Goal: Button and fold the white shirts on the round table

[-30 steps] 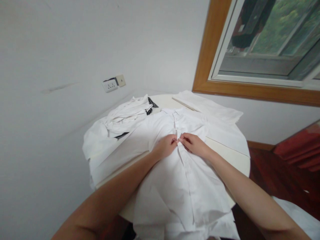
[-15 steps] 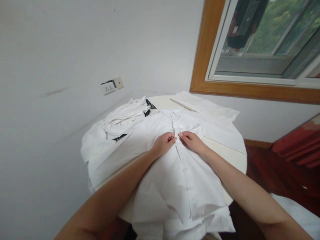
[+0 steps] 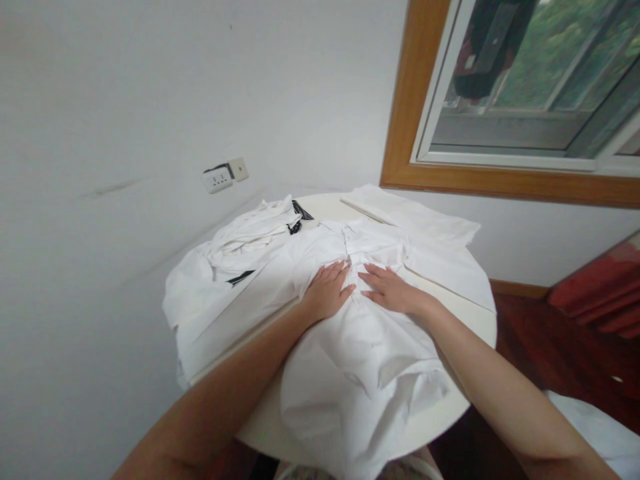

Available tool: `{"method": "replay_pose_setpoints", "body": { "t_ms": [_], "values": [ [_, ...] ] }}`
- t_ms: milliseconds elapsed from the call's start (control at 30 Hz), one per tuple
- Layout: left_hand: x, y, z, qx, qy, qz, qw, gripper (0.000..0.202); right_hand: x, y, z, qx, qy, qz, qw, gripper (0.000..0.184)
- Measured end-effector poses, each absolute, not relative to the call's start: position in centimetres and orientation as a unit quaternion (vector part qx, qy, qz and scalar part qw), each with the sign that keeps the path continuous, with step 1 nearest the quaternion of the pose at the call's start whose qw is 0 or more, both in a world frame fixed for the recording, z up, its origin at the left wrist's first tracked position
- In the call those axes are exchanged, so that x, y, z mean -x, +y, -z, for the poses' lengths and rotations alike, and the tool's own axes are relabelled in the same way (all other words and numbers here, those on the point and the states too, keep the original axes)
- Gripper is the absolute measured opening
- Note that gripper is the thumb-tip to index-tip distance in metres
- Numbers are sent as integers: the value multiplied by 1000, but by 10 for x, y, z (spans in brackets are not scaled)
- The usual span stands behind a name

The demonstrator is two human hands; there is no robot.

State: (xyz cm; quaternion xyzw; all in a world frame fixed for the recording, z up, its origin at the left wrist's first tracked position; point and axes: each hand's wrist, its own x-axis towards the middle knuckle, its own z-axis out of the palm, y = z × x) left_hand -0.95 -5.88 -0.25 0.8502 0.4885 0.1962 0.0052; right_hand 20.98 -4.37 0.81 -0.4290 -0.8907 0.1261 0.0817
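Note:
A white shirt lies across the round table, its front strip running toward me and its lower part bunched near the edge. Flat on the cloth, left of the strip, rests my left hand with fingers spread. My right hand lies on the other side of the strip, fingers apart and pressing on the fabric. Neither hand grips anything. The shirt's sleeves stretch out to the left and right over the table.
The cream round table stands against the wall. Crumpled white garments with black pieces lie at its back left, and a folded white cloth at the back right. A wall socket and a wood-framed window are beyond.
My fingers have let go of the pinched front strip and spread flat on the shirt. The shirt's lower part has drawn up and become more wrinkled, baring more of the table's front edge.

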Motion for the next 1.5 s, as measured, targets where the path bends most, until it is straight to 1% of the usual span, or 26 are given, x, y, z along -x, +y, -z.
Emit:
{"method": "replay_pose_setpoints", "body": {
  "t_ms": [100, 233, 367, 433, 500, 567, 633, 733, 800, 900, 1033, 1100, 1167, 1233, 1400, 1500],
  "values": [
    [21, -39, 4, -873, 444, -200, 20, 44, -213, -32, -9, 413, -897, -132, 88, 54],
    [34, -18, -2, -882, 417, -215, 37, 40, -213, -22, -7, 395, -898, -107, 160, 46],
    [32, -22, -19, -856, 475, -205, -18, 26, -209, -20, -10, 400, -887, -72, 219, 40],
    [26, -32, -27, -835, 509, -207, -37, 19, -205, -25, -17, 399, -880, -59, 249, 34],
    [19, -43, -31, -826, 514, -232, -15, 19, -199, -34, -26, 405, -868, -64, 282, 26],
    [12, -52, -28, -820, 501, -275, 40, 18, -192, -45, -33, 420, -851, -112, 296, 20],
    [7, -57, -19, -806, 491, -316, 101, 20, -186, -56, -36, 436, -836, -184, 277, 17],
    [4, -59, -7, -787, 491, -342, 153, 23, -182, -66, -35, 445, -834, -244, 217, 28],
    [5, -58, -3, -788, 487, -340, 160, 21, -183, -66, -34, 450, -840, -236, 191, 29],
    [7, -57, -3, -800, 476, -326, 161, 17, -185, -65, -34, 458, -847, -205, 175, 16],
    [8, -57, -3, -814, 469, -307, 152, 18, -181, -66, -36, 473, -851, -158, 166, 18],
    [7, -57, -2, -815, 465, -310, 151, 21, -179, -68, -38, 489, -847, -134, 162, 11],
    [7, -57, -1, -813, 464, -318, 152, 21, -181, -69, -40, 499, -838, -137, 170, 3],
    [6, -58, -2, -809, 467, -322, 153, 20, -186, -66, -40, 499, -823, -190, 194, 5],
    [-1, -68, -10, -817, 475, -290, 151, 11, -202, -53, -33, 473, -721, -450, 230, 7],
    [-10, -76, -15, -831, 476, -260, 119, 11, -206, -47, -29, 457, -666, -540, 237, 7]
  ]
}}
